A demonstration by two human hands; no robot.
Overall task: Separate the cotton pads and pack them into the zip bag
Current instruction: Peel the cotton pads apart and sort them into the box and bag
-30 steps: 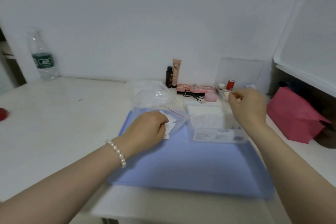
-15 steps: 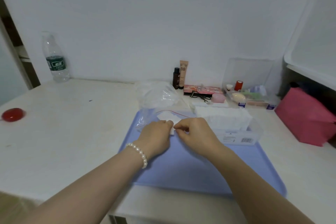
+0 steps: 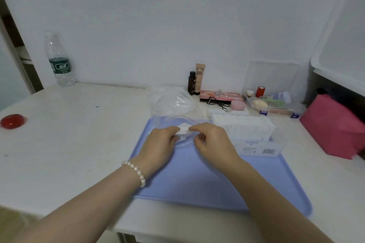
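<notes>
A water bottle (image 3: 59, 61) is seen far left on the white table (image 3: 79, 134). Over a blue tray (image 3: 197, 179), a white cotton pad (image 3: 184, 130) is pinched between the left hand (image 3: 160, 144) and right hand (image 3: 212, 141), above the clear zip bag (image 3: 173, 104). A box of cotton pads (image 3: 245, 128) sits just right.

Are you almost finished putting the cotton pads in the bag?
Not nearly. Both hands, the left hand and the right hand, pinch one cotton pad over the zip bag on the blue tray. How many pads the bag holds I cannot tell. A big stack of pads waits in the clear box.
</notes>
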